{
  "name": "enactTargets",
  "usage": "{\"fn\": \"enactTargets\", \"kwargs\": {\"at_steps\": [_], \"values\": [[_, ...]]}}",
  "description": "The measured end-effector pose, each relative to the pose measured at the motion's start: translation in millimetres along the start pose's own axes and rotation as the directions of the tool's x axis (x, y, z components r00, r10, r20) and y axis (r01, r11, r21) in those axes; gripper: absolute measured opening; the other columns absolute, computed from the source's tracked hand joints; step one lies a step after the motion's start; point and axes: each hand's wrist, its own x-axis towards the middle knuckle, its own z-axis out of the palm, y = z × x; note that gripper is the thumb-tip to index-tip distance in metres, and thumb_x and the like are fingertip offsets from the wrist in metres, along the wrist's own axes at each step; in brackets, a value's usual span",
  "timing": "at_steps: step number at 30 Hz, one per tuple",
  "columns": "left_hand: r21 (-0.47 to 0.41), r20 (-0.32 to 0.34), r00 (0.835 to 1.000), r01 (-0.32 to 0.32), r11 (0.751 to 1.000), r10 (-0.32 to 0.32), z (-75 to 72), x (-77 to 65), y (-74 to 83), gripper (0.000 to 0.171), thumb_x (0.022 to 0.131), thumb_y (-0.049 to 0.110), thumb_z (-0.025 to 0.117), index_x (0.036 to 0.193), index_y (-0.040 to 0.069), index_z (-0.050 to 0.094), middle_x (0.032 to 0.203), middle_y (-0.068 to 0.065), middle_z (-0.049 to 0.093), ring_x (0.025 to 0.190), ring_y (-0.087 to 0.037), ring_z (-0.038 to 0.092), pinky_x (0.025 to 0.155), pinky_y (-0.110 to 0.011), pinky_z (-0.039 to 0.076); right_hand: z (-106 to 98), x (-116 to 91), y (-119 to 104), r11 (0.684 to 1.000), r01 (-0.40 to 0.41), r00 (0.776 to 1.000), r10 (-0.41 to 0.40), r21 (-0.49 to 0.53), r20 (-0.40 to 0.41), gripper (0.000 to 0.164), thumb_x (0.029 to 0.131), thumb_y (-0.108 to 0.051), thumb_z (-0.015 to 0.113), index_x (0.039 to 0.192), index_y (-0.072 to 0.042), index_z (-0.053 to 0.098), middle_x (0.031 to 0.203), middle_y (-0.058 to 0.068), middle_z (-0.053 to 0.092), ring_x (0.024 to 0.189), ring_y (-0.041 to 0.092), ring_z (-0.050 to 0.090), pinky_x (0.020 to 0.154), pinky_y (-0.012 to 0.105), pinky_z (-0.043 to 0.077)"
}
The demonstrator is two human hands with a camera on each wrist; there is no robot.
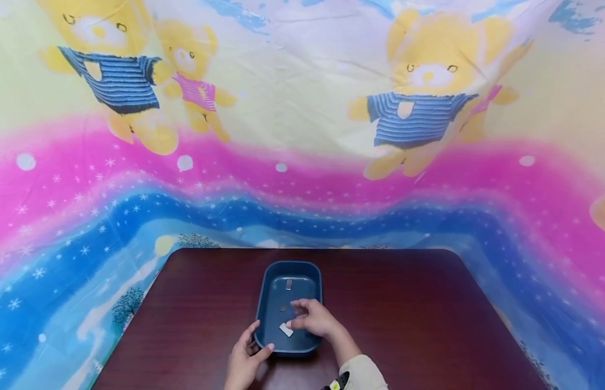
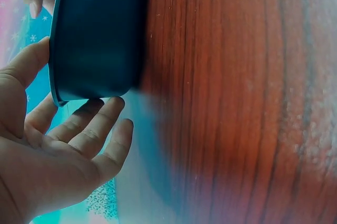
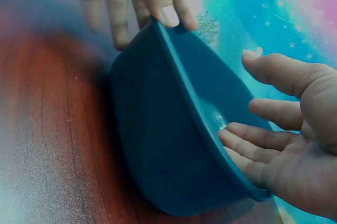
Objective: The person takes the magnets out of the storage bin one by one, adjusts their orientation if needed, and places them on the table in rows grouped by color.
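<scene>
A dark blue rectangular tub [image 1: 304, 287] stands on the table. My left hand [image 1: 243, 358] holds its near left corner, thumb at the rim and fingers along the outer wall in the left wrist view. My right hand [image 1: 316, 319] reaches over the tub's right side, fingers loosely bent and thumb apart from them. Its thumb tip overlaps a small whitish rectangular piece [image 1: 285, 329] on the tub floor in the head view. Beyond it lie a small dark round piece [image 1: 283, 308] and, near the far end, a small shiny greyish strip [image 1: 288, 284].
The brown wooden table [image 1: 404, 303] extends to both sides of the tub. Behind and around it hangs a colourful cloth [image 1: 302, 179] printed with bears and snowflakes, meeting the table's far edge.
</scene>
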Motion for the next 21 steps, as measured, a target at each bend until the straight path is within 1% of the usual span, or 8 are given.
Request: {"fn": "enactTargets", "kwargs": {"at_steps": [3,6,9,12,15,18,21], "values": [[0.005,-0.006,1.000,-0.002,1.000,0.002,-1.3,1.2,-0.9,0.068,0.076,0.014,0.077,0.135,0.001,0.045,0.115,-0.034,0.054,0.094,-0.037,0.061,0.071,-0.036,0.052,3.7,3.9,-3.1,0.998,-0.031,1.000,0.031,-0.050,-0.002,0.051,0.079,-0.015,0.073,0.123,0.005,0.055,0.114,0.022,0.058,0.104,0.034,0.055,0.083,0.048,0.046],[0.029,-0.008,1.000,0.013,0.999,-0.013,-1.7,2.4,-1.1,0.068,0.076,0.016,0.078,0.135,0.003,0.046,0.115,-0.033,0.055,0.093,-0.036,0.062,0.071,-0.038,0.052,8.3,7.9,-5.1,0.987,-0.057,0.998,0.052,-0.152,-0.040,0.048,0.076,-0.015,0.076,0.116,0.006,0.059,0.106,0.019,0.061,0.096,0.031,0.056,0.080,0.047,0.047],[0.053,-0.008,0.999,0.038,0.998,-0.038,-0.8,3.2,-0.9,0.069,0.076,0.019,0.078,0.135,0.004,0.046,0.115,-0.032,0.056,0.094,-0.035,0.062,0.072,-0.040,0.052,13.1,12.0,-4.9,0.961,-0.103,0.993,0.085,-0.258,-0.079,0.044,0.071,-0.016,0.079,0.107,0.005,0.064,0.098,0.014,0.063,0.086,0.026,0.056,0.077,0.044,0.047],[0.056,-0.011,0.998,0.058,0.997,-0.057,0.4,3.6,-0.6,0.070,0.075,0.021,0.079,0.136,0.005,0.046,0.115,-0.032,0.056,0.094,-0.036,0.062,0.072,-0.040,0.052,18.0,15.8,-2.7,0.939,-0.138,0.989,0.112,-0.315,-0.098,0.040,0.066,-0.015,0.082,0.098,0.003,0.067,0.091,0.010,0.064,0.082,0.024,0.054,0.075,0.042,0.047],[0.052,-0.016,0.998,0.061,0.997,-0.060,1.1,3.6,-0.6,0.070,0.075,0.022,0.079,0.136,0.005,0.046,0.115,-0.032,0.055,0.095,-0.036,0.061,0.072,-0.040,0.052,23.5,19.5,1.1,0.912,-0.150,0.986,0.112,-0.381,-0.120,0.036,0.062,-0.015,0.084,0.090,0.000,0.068,0.084,0.006,0.062,0.078,0.022,0.053,0.073,0.038,0.047],[0.043,-0.021,0.998,0.059,0.997,-0.059,1.1,3.2,-0.4,0.070,0.075,0.020,0.078,0.135,0.004,0.047,0.115,-0.032,0.055,0.097,-0.037,0.060,0.073,-0.041,0.052,28.7,22.4,3.7,0.878,-0.160,0.985,0.111,-0.451,-0.135,0.033,0.060,-0.016,0.086,0.082,-0.003,0.065,0.078,0.004,0.057,0.073,0.021,0.049,0.067,0.036,0.046],[0.040,-0.033,0.997,0.069,0.997,-0.067,0.7,2.8,0.0,0.069,0.075,0.020,0.079,0.135,0.004,0.048,0.116,-0.032,0.055,0.098,-0.036,0.060,0.075,-0.041,0.051,33.6,24.7,6.7,0.851,-0.179,0.982,0.119,-0.493,-0.150,0.034,0.059,-0.016,0.087,0.076,-0.007,0.059,0.075,0.003,0.050,0.070,0.020,0.045,0.063,0.035,0.043]]}}
